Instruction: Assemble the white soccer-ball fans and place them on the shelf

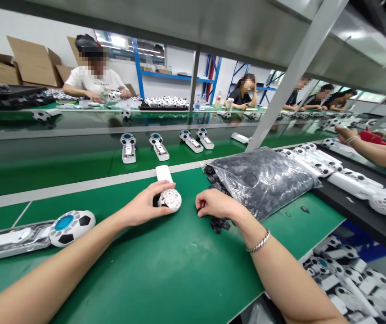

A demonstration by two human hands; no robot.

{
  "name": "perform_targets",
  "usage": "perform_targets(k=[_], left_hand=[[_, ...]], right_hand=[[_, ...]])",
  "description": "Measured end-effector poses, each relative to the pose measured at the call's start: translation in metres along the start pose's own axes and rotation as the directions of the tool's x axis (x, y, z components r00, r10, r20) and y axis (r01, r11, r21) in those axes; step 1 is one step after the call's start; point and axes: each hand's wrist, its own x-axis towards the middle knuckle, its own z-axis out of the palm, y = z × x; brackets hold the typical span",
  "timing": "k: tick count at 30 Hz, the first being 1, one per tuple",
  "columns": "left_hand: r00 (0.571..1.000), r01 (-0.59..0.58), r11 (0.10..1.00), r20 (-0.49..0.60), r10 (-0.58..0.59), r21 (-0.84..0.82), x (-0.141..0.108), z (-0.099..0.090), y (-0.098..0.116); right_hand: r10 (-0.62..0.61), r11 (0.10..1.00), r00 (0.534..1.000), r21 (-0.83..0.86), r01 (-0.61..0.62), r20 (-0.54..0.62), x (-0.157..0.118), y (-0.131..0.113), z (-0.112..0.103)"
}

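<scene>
Left hand (pixel 145 203): fingers wrapped snugly around a white lattice ball head (pixel 170 200), a steady hold, its white handle (pixel 164 173) lying on the mat. Right hand (pixel 216 203): fingers curled over loose black parts (pixel 218 224), any grip untellable, beside a clear bag (pixel 260 182). Green bench mat (pixel 179 261); co-worker (pixel 93 81) across the bench, shelving (pixel 176 76) behind.

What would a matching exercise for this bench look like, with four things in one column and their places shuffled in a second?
Things:
1. White lattice ball
2. Clear bag of black parts
3. Silver chain bracelet
4. Football-patterned handheld unit

Places:
A. On the right wrist
B. At the left of the green mat
C. In the left hand
D. On the mat beside the black tray

Pairs: 1-C, 2-D, 3-A, 4-B
</scene>
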Motion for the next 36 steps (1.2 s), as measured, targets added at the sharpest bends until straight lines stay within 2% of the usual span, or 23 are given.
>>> perform_targets(k=[3, 5, 8, 10, 12, 15, 17, 23, 27, 36], left_hand=[[1.0, -0.004, 0.998, -0.021, 0.003, -0.068, -0.001, 0.005, -0.002], [0.998, -0.016, 0.995, -0.055, 0.01, -0.099, 0.0, 0.009, -0.002], [0.999, -0.053, 0.985, -0.019, 0.051, -0.163, 0.001, 0.01, -0.003], [0.997, -0.072, 0.978, 0.013, 0.076, -0.194, 0.002, 0.009, -0.004], [0.996, -0.076, 0.977, 0.026, 0.083, -0.2, 0.002, 0.007, -0.005], [0.996, -0.078, 0.981, 0.028, 0.084, -0.177, 0.002, 0.006, -0.004], [0.996, -0.08, 0.984, 0.022, 0.085, -0.161, 0.001, 0.006, -0.002], [0.998, -0.064, 0.986, 0.017, 0.068, -0.155, 0.001, 0.006, 0.001], [0.997, -0.079, 0.985, 0.009, 0.081, -0.151, 0.001, 0.007, 0.0], [0.999, -0.038, 0.988, -0.015, 0.036, -0.151, 0.002, 0.01, 0.003]], right_hand=[[-0.065, 0.997, 0.998, 0.026, 0.066, -0.025, -0.002, -0.009, 0.0], [-0.117, 0.978, 0.992, 0.169, 0.125, -0.056, -0.004, -0.015, 0.001], [-0.145, 0.866, 0.983, 0.467, 0.179, -0.108, -0.003, -0.022, 0.007], [-0.142, 0.801, 0.984, 0.571, 0.181, -0.113, -0.001, -0.024, 0.01], [-0.163, 0.81, 0.972, 0.54, 0.228, -0.166, 0.001, -0.025, 0.012], [-0.269, 0.881, 0.907, 0.299, 0.367, -0.323, 0.002, -0.025, 0.012], [-0.322, 0.888, 0.881, 0.213, 0.408, -0.346, 0.002, -0.025, 0.012], [-0.251, 0.879, 0.93, 0.338, 0.335, -0.268, -0.001, -0.028, 0.015], [-0.24, 0.867, 0.93, 0.37, 0.334, -0.278, 0.002, -0.031, 0.018], [-0.11, 0.707, 0.974, 0.673, 0.218, -0.199, 0.017, -0.024, 0.037]])
